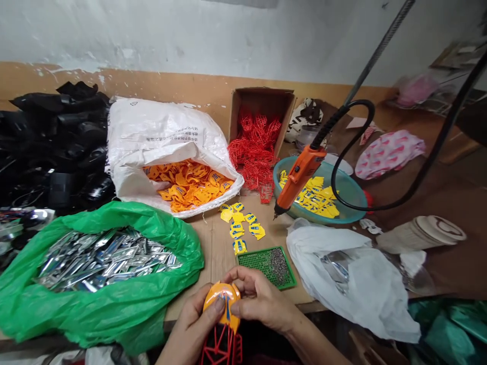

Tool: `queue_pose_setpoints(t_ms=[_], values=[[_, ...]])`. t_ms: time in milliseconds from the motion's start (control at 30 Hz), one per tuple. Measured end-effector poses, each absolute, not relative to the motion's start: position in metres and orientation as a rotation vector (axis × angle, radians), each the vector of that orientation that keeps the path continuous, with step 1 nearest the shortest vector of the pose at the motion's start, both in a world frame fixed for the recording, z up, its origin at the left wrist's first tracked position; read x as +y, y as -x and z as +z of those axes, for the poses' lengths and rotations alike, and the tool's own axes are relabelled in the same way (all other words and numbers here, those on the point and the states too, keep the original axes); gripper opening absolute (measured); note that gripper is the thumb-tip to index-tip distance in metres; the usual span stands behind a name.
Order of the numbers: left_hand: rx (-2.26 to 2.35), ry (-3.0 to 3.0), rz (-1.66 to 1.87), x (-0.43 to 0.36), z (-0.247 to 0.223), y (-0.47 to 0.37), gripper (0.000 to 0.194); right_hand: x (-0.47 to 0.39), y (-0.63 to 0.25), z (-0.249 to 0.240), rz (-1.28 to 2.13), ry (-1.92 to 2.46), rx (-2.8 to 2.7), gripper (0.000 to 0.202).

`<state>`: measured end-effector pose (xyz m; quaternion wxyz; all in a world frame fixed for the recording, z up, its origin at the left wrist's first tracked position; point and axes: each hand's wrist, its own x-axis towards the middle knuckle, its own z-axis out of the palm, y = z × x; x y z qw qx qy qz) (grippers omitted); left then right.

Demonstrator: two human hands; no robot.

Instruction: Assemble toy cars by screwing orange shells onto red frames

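An orange plastic shell (225,300) with a dark blue stripe is gripped between my two hands at the table's front edge. Below it, a red plastic lattice frame (217,347) joins or touches the shell; the join is partly hidden. My left hand (201,310) clasps the left side, its thumb on top. My right hand (258,299) pinches the right side, fingers curled behind. Just beyond lies a green tray (253,261) with small screws (279,266). Several yellow pieces (238,229) with blue marks lie behind it.
An orange electric screwdriver (300,175) hangs over a teal basin (352,203) of yellow pieces. A white sack (160,121) holds orange shells; a cardboard box (285,111) spills red frames. Left is a green bag (175,238) of shiny strips, right a white plastic bag (369,284).
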<state>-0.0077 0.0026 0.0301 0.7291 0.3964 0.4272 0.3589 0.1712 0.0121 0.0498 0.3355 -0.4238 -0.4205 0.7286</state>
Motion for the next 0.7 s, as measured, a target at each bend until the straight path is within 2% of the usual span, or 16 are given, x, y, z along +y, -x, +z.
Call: queue_pose_setpoints(t_ms=[100, 233, 333, 400, 467, 567, 633, 700], values=[[0.981, -0.709, 0.846, -0.001, 0.028, 0.000, 0.035, 0.006, -0.172, 0.053, 1.693, 1.239, -1.267, 0.045], [0.995, -0.510, 0.824, -0.003, 0.028, -0.002, 0.036, 0.007, -0.183, 0.057, 1.008, 1.392, -1.547, 0.041], [1.012, -0.416, 0.803, -0.006, 0.031, -0.002, 0.035, 0.026, -0.206, 0.060, 0.616, 1.390, -1.258, 0.042], [1.016, -0.372, 0.799, -0.008, 0.032, -0.003, 0.035, 0.052, -0.225, 0.064, 0.428, 1.330, -1.043, 0.052], [1.020, -0.340, 0.790, -0.008, 0.033, -0.006, 0.036, 0.085, -0.242, 0.070, 0.361, 1.273, -0.998, 0.067], [0.997, -0.314, 0.767, -0.008, 0.030, -0.010, 0.037, 0.136, -0.256, 0.080, 0.396, 1.238, -1.080, 0.075], [0.961, -0.306, 0.749, -0.007, 0.027, -0.012, 0.037, 0.161, -0.259, 0.086, 0.409, 1.212, -1.191, 0.070], [0.933, -0.302, 0.731, -0.006, 0.023, -0.011, 0.037, 0.172, -0.258, 0.091, 0.371, 1.195, -1.258, 0.055]])
